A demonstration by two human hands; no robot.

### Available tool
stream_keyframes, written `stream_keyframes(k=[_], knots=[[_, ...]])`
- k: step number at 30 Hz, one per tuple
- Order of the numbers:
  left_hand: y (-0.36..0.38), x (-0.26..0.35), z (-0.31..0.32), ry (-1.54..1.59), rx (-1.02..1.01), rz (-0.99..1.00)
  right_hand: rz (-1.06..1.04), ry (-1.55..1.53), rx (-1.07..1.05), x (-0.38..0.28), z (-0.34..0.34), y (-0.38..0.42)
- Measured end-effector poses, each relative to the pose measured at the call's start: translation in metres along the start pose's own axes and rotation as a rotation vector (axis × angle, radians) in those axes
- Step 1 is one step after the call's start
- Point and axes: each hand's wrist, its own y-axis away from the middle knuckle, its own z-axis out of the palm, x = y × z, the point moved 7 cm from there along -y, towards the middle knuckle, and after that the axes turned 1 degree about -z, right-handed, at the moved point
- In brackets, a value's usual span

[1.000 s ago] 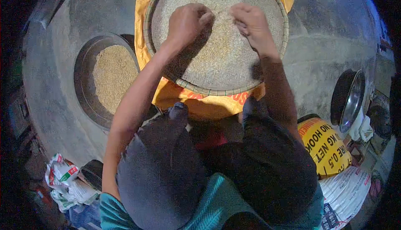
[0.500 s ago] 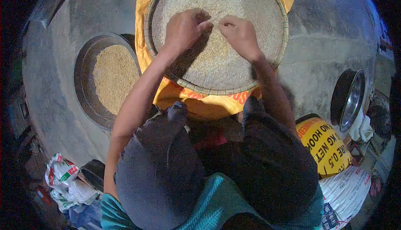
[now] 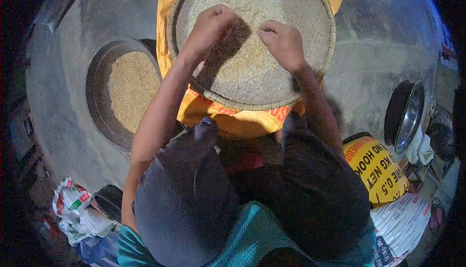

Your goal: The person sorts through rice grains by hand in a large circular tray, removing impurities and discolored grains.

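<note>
A round woven tray [image 3: 242,106] with a bound rim holds a spread layer of pale grain [image 3: 247,65]. My left hand [image 3: 212,28] is over the left part of the grain with its fingers curled closed. To its right, my right hand [image 3: 282,42] is closed too, thumb against the bent fingers. What either hand holds, if anything, is too small to make out. The tray lies on an orange printed sack [image 3: 242,124] in front of my knees.
A dark basin [image 3: 98,99] with golden grain [image 3: 132,91] stands on the floor at the left. At the right are a metal bowl [image 3: 408,116], a yellow printed sack [image 3: 378,172] and a white sack [image 3: 402,223]. Plastic bags [image 3: 73,196] lie at the lower left.
My left hand has moved slightly up and left, and my right hand slightly to the right. The gap between them is wider.
</note>
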Motion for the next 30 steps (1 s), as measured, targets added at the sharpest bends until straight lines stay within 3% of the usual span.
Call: stream_keyframes(k=[3,5,6,7,8,9,12,13,14,15,17,21,23,27,29,30], knots=[[0.004,-0.001,0.004,0.177,-0.103,-0.029,0.061,0.057,-0.066,0.004,0.001,-0.001],[0.000,-0.006,0.003,0.078,-0.073,-0.005,0.192,-0.392,-0.027,0.027,-0.002,-0.002],[-0.001,-0.006,0.004,-0.022,-0.044,0.019,0.192,-0.391,-0.029,0.034,-0.011,-0.003],[-0.002,-0.007,0.009,-0.020,-0.043,0.018,0.261,-0.960,-0.169,0.040,-0.011,-0.002],[-0.001,-0.003,0.013,-0.286,0.024,0.068,0.322,-1.530,-0.313,0.033,-0.008,-0.001],[0.002,0.008,0.020,-0.554,0.092,0.118,0.322,-1.529,-0.316,0.030,-0.009,-0.001],[0.010,0.023,0.041,-0.833,0.112,0.283,0.319,-1.452,-0.203,0.030,-0.014,-0.001],[0.011,0.026,0.046,-0.990,0.129,0.349,0.389,-1.071,-0.099,0.039,-0.013,-0.002],[0.009,0.024,0.048,-1.001,0.131,0.368,0.444,-0.687,0.001,0.046,-0.017,-0.002],[0.008,0.021,0.047,-1.001,0.131,0.369,0.442,-0.687,0.002,0.045,-0.012,-0.001],[0.008,0.023,0.049,-1.037,0.142,0.445,0.130,-0.254,0.128,0.027,-0.018,-0.004],[0.011,0.020,0.042,-0.818,0.172,0.364,0.102,0.000,0.093,0.018,-0.012,-0.002],[0.006,0.008,0.027,-0.470,0.180,0.122,0.087,0.114,0.021,0.013,-0.006,-0.004],[0.009,0.013,0.015,-0.448,0.155,0.095,0.092,-0.135,0.063,0.025,-0.015,-0.005],[0.012,0.015,0.013,-0.486,0.149,0.131,0.422,-1.084,-0.174,0.036,-0.011,0.000],[0.013,0.016,0.013,-0.524,0.141,0.167,0.423,-1.082,-0.176,0.032,-0.013,0.000]])
